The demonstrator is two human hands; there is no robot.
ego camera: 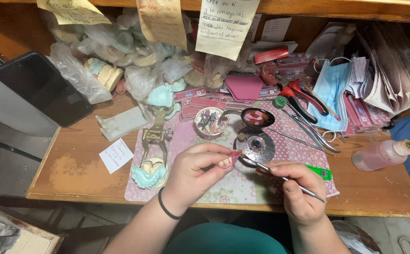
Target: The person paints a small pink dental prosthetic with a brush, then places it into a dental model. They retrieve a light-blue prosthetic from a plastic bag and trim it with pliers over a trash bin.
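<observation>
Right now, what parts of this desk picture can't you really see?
Head view only:
- Denture piece: mostly hidden by the left hand fingers; only a few teeth and a pink edge show.
- Metal tool: its middle is covered by the right hand, and its tip is too small to make out.
- Green item: partly behind the right hand.
- Pink bottle: contents unclear.
- Phone: screen dark.
</observation>
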